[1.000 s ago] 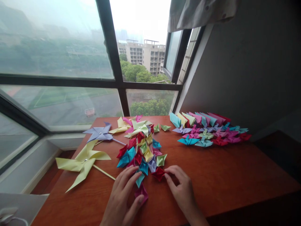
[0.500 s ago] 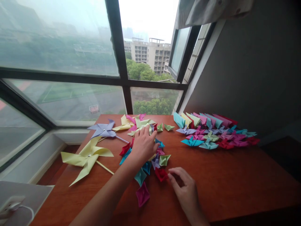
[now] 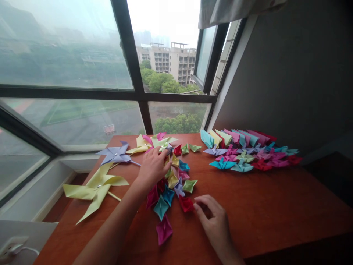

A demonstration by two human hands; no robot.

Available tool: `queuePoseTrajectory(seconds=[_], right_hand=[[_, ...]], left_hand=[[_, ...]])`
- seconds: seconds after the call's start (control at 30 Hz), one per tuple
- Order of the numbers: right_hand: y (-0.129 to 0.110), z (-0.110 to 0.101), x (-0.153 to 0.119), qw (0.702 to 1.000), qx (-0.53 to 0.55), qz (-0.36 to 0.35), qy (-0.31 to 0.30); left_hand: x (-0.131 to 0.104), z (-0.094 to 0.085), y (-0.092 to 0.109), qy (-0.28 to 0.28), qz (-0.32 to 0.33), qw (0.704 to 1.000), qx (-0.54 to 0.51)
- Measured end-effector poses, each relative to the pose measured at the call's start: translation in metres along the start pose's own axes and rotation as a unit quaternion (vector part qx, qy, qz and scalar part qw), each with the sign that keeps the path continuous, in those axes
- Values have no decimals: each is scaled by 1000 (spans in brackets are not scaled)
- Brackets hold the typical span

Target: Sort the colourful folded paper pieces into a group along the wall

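Observation:
Folded paper boats in several colours lie in a loose cluster on the brown table [image 3: 261, 206]. My left hand [image 3: 154, 163] reaches across the cluster's far left part, fingers apart and bent downward, near a lavender paper boat [image 3: 169, 148]; its palm hides some boats. Low on the right, my right hand [image 3: 216, 221] pinches thumb and forefinger at the right corner of a red paper boat [image 3: 186, 203]. Around it are a light green boat [image 3: 189, 186], a teal boat [image 3: 161, 208], a blue boat [image 3: 168, 195] and a magenta boat [image 3: 164, 230].
Paper pinwheels stand out on the left: a large yellow pinwheel [image 3: 98, 186] and a lavender pinwheel [image 3: 116, 154]. Rows of folded paper cranes [image 3: 245, 156] fill the back right. Behind the table are window panes [image 3: 179, 117]; a wall socket [image 3: 12, 246] is lower left.
My left hand has shifted left over the cluster, uncovering yellow, red and lavender boats. My right hand stays at the red boat. The whole view has turned slightly.

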State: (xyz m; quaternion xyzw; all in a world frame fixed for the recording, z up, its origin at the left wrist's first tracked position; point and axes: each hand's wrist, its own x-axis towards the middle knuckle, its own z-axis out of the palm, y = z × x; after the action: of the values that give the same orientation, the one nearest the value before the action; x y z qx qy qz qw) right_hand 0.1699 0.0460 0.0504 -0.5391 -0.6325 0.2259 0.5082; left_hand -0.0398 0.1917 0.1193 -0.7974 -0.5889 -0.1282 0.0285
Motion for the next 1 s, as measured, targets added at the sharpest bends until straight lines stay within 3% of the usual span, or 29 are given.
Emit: queuePoseTrajectory(seconds=[0.27, 0.63, 1.0], right_hand=[[-1, 0, 0, 1000, -2, -1, 0], [0, 0, 0, 1000, -7, 2, -5], [-3, -1, 0, 1000, -9, -6, -6]], left_hand=[[4, 4, -11, 4, -16, 1000, -20], [7, 16, -3, -13, -31, 999, -36], [-11, 11, -1, -7, 46, 997, -67]])
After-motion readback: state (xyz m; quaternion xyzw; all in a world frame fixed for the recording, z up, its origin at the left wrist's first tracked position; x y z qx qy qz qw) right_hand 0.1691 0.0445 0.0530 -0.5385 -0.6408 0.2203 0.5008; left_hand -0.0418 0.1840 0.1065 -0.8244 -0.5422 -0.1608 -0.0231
